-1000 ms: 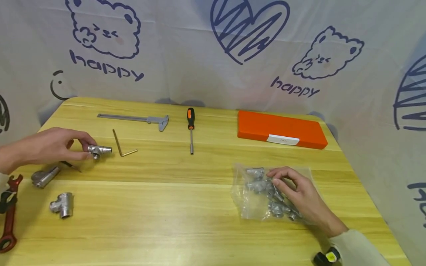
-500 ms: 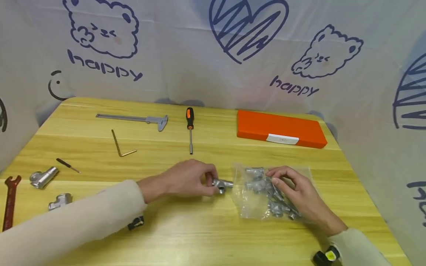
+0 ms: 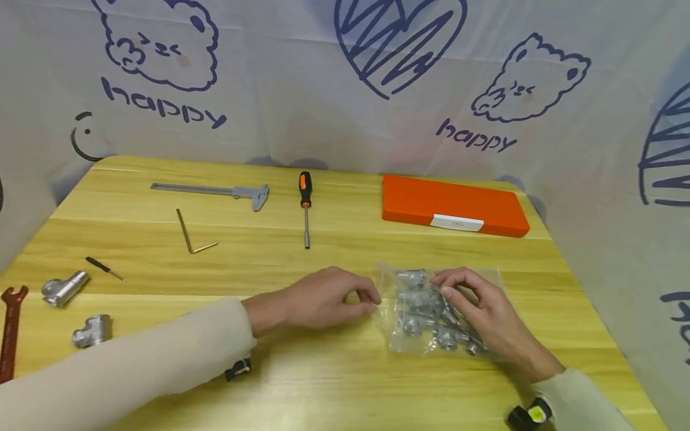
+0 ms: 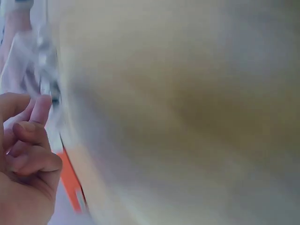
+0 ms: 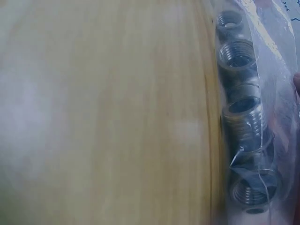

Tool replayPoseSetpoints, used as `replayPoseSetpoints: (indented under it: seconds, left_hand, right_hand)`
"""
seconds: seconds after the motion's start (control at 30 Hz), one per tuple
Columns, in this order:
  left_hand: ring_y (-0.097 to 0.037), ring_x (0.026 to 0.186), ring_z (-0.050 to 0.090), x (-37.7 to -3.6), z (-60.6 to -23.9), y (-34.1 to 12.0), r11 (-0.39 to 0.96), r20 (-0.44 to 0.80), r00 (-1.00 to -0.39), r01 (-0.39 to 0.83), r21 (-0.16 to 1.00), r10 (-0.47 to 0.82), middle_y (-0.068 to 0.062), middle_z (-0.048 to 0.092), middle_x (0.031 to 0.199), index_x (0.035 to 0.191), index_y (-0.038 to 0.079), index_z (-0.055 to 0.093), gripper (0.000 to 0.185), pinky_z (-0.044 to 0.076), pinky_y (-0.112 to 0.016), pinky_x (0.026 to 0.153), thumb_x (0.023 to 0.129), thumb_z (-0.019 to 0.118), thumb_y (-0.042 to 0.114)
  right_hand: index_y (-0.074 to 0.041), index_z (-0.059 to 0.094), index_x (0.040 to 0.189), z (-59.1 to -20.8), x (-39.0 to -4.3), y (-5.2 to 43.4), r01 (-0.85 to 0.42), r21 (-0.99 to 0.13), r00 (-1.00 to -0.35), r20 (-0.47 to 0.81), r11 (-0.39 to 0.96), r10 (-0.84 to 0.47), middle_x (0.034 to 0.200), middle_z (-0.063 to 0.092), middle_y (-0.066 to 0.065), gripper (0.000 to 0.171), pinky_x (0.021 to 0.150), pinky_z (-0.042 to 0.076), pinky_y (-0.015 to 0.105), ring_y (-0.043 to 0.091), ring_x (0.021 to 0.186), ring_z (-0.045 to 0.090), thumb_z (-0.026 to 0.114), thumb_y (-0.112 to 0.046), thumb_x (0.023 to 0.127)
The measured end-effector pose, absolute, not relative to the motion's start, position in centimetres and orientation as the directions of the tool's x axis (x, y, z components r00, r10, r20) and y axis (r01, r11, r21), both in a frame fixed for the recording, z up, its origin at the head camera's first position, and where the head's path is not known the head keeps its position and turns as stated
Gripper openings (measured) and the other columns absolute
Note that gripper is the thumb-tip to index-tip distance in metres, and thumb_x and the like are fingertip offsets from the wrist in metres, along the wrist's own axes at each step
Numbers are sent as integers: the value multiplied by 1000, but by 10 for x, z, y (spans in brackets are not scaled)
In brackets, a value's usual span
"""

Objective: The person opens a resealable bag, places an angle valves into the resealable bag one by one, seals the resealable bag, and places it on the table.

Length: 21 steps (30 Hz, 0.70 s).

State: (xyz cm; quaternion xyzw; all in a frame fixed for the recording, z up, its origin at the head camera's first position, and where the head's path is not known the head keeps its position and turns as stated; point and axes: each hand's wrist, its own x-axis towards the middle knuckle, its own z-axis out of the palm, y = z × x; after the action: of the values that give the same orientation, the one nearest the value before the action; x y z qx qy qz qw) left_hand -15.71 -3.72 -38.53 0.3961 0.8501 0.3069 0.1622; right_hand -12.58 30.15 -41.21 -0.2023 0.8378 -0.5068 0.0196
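Clear plastic bag (image 3: 431,311) of threaded metal fittings (image 3: 415,299) lies near the worktop's (image 3: 323,383) right edge. Right hand (image 3: 480,317) rests on it, fingers curled, pinching the plastic. Left hand (image 3: 329,296) touches the bag's left edge, fingers curled together; contents of its grasp cannot be told.

Bare table (image 3: 323,383) before both hands; tools and fittings only along far and left edges.

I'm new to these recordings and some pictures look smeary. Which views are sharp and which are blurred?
Head view: mostly sharp and evenly lit, with soft glare on the table. Left wrist view: heavily motion-blurred; only the left hand reads clearly. Right wrist view: the wood is smeared, while the threaded fittings in the plastic bag stay fairly distinct.
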Motion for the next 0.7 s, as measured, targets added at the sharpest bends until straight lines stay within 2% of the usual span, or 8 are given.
replayPoseSetpoints:
  seconds: [0.13, 0.27, 0.4, 0.53, 0.7]
  left_hand:
    - [-5, 85, 67, -163, -372, -100, 584, -64, -695, 546, 600, 716, 8, 81, 113, 124, 18, 78, 20, 58, -30, 83, 108, 69, 25]
    - [-7, 70, 56, -166, -356, -181, 673, -139, -751, 473, 568, 645, 8, 80, 113, 123, 22, 79, 19, 50, -26, 66, 107, 71, 28]
    - [-6, 69, 51, -161, -344, -256, 751, -248, -792, 353, 558, 557, 9, 78, 119, 125, 25, 78, 21, 45, -26, 63, 106, 74, 33]
    - [-3, 72, 49, -153, -344, -317, 813, -351, -807, 251, 526, 476, 8, 76, 123, 128, 23, 77, 24, 43, -25, 65, 105, 74, 31]
    - [-3, 72, 46, -139, -358, -371, 874, -484, -790, 128, 469, 376, 8, 70, 113, 126, 14, 75, 26, 42, -24, 65, 103, 76, 26]
  right_hand:
    - [-6, 65, 114, -412, -125, 301, -328, -856, -915, 181, 399, -362, 135, 70, 14, 9, 106, 54, 17, 7, 130, 65, 57, -6, 113]
    - [-4, 65, 114, -411, -123, 302, -331, -854, -916, 189, 401, -354, 134, 70, 13, 9, 106, 54, 17, 7, 130, 65, 57, -6, 113]
    - [-4, 65, 114, -411, -122, 304, -325, -850, -920, 183, 415, -346, 135, 70, 11, 9, 105, 54, 17, 7, 131, 64, 57, -7, 113]
    - [-6, 66, 114, -410, -121, 304, -321, -843, -925, 181, 432, -333, 134, 71, 9, 9, 104, 54, 16, 6, 130, 64, 58, -9, 113]
    - [-8, 66, 113, -407, -121, 303, -321, -830, -927, 177, 455, -331, 134, 71, 8, 9, 104, 54, 15, 5, 129, 64, 58, -9, 114]
